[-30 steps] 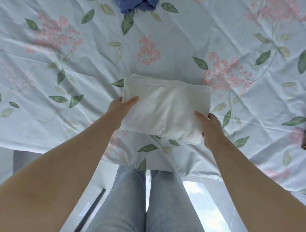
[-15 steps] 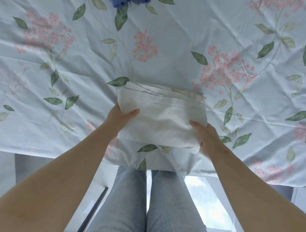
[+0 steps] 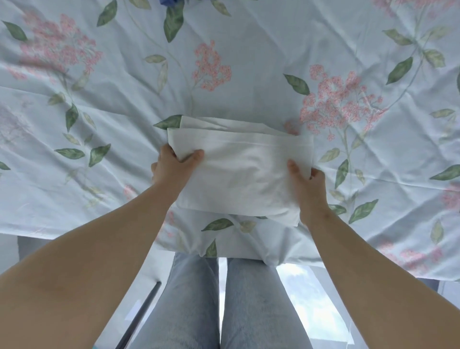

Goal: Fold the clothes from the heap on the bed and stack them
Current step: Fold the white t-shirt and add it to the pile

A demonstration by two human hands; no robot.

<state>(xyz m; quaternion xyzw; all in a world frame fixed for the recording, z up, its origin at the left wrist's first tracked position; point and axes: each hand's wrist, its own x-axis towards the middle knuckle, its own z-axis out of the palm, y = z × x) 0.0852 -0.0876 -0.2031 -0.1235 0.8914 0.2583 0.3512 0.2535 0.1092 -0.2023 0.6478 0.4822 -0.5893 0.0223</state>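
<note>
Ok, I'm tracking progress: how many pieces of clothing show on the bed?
2: a folded white garment at centre, held by the left hand and right hand; a blue garment barely showing at the picture's top edge. Others may lie out of frame.

- One folded white garment (image 3: 244,179) is counted.
- Two hands are counted on it: a left hand (image 3: 171,167) and a right hand (image 3: 308,184).
- One flowered sheet (image 3: 249,62) is seen.
- One scrap of blue cloth (image 3: 169,2) is seen at the top edge.
- Two legs (image 3: 191,299) in jeans are counted.
- One dark rod (image 3: 139,316) is seen low down.
</note>
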